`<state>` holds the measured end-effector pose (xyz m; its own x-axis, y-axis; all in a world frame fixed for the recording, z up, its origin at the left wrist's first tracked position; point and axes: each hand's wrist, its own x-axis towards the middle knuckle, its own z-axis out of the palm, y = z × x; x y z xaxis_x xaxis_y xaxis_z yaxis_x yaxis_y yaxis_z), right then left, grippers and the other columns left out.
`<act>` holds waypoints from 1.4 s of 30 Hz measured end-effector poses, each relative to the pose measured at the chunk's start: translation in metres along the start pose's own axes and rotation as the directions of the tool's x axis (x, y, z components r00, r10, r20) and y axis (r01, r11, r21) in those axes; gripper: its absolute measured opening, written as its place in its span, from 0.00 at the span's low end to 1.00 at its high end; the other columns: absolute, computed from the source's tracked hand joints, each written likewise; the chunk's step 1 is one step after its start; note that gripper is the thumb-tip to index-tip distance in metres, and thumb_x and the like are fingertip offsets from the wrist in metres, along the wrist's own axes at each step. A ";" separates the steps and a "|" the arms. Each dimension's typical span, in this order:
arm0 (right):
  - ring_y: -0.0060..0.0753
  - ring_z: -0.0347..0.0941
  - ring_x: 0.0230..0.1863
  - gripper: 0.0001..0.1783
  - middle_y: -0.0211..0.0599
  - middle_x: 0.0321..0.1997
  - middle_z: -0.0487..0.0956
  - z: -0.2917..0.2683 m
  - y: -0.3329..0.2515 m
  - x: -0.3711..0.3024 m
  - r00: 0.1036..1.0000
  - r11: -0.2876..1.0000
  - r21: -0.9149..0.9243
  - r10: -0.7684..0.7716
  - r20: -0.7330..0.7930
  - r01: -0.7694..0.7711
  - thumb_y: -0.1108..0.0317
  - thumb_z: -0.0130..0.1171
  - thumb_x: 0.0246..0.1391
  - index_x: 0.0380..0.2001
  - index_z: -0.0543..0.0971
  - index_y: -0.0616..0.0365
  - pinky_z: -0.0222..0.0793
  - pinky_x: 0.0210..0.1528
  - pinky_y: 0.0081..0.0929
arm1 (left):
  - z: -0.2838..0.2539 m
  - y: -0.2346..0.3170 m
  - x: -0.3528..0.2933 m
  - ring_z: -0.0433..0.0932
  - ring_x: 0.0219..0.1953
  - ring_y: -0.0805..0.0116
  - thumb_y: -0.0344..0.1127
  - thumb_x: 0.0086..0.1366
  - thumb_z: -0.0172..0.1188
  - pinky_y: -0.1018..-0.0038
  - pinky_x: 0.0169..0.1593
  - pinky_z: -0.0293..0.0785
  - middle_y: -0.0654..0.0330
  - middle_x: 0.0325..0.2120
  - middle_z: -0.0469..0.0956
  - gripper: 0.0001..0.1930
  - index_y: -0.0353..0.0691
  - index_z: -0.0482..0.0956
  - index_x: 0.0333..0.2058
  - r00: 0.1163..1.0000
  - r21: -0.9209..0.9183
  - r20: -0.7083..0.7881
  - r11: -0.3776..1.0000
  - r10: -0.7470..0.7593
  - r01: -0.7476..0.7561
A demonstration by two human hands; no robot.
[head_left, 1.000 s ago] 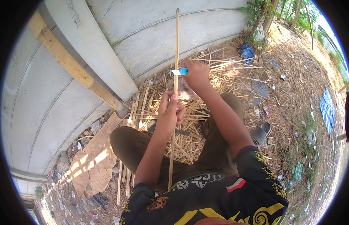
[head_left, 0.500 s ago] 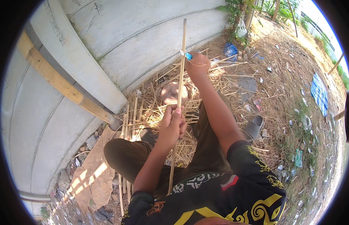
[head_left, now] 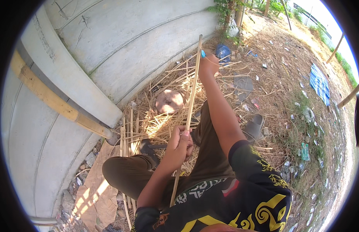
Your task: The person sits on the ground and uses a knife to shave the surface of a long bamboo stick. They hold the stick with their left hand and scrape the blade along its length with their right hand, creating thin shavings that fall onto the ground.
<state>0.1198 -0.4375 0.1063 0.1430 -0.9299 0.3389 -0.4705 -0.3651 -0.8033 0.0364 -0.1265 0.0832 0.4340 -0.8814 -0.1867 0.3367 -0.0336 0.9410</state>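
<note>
A long, narrow bamboo strip point(head_left: 193, 89) slants upward from my lap, its far end in front of the concrete wall. My left hand point(head_left: 179, 146) is closed around its lower part, thumb on top. Near the far end, my right hand point(head_left: 208, 65) is closed on a small knife with a light blue handle point(head_left: 203, 53), right beside the strip. The blade cannot be made out now. A thin curl hangs by my right fingers. Below the strip, a round wooden block point(head_left: 169, 101) stands among loose bamboo shavings point(head_left: 148, 123).
A concrete wall point(head_left: 144, 19) with a leaning bamboo pole point(head_left: 52, 91) rises at the left. Cut strips point(head_left: 127, 131) and flattened cardboard point(head_left: 95, 181) lie near my left knee. On the right are a grey sandal point(head_left: 253, 127), a blue bag point(head_left: 223, 53), a blue checked sheet point(head_left: 319, 85) and litter.
My right hand and the strip's far end have shifted right and lower in the picture. My left hand is slightly lower, still gripping the strip. The view itself has turned a little.
</note>
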 end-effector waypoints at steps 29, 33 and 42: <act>0.53 0.81 0.37 0.19 0.56 0.34 0.83 0.000 0.059 0.049 0.966 0.957 0.128 0.257 0.036 -0.260 0.59 0.65 0.48 0.29 0.82 0.69 0.76 0.41 0.39 | -0.022 -0.046 -0.019 0.55 0.17 0.83 0.42 0.77 0.45 0.81 0.19 0.53 0.69 0.22 0.59 0.09 0.43 0.63 0.43 0.960 -0.007 -0.014 0.960 -0.279 0.278; 0.57 0.80 0.32 0.20 0.58 0.24 0.80 0.004 0.047 0.033 0.995 0.982 0.172 0.060 0.083 -0.074 0.58 0.65 0.46 0.23 0.80 0.71 0.74 0.38 0.45 | -0.053 -0.048 0.015 0.59 0.16 0.82 0.38 0.76 0.48 0.81 0.18 0.56 0.68 0.23 0.64 0.11 0.40 0.67 0.50 0.958 -0.177 -0.061 0.948 -0.279 0.265; 0.52 0.81 0.32 0.11 0.46 0.26 0.82 0.038 0.010 -0.073 0.568 0.751 0.021 -0.516 0.641 0.660 0.58 0.60 0.51 0.27 0.83 0.53 0.76 0.38 0.45 | -0.107 -0.029 0.034 0.57 0.16 0.84 0.38 0.75 0.49 0.84 0.17 0.53 0.71 0.21 0.62 0.10 0.37 0.72 0.45 0.906 -0.170 -0.422 0.981 0.009 -0.090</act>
<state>0.1375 -0.3745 0.0555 0.8824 -0.3680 0.2932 -0.2410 -0.8887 -0.3899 0.1309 -0.1053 0.0193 0.7494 -0.6003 -0.2794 0.4338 0.1263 0.8921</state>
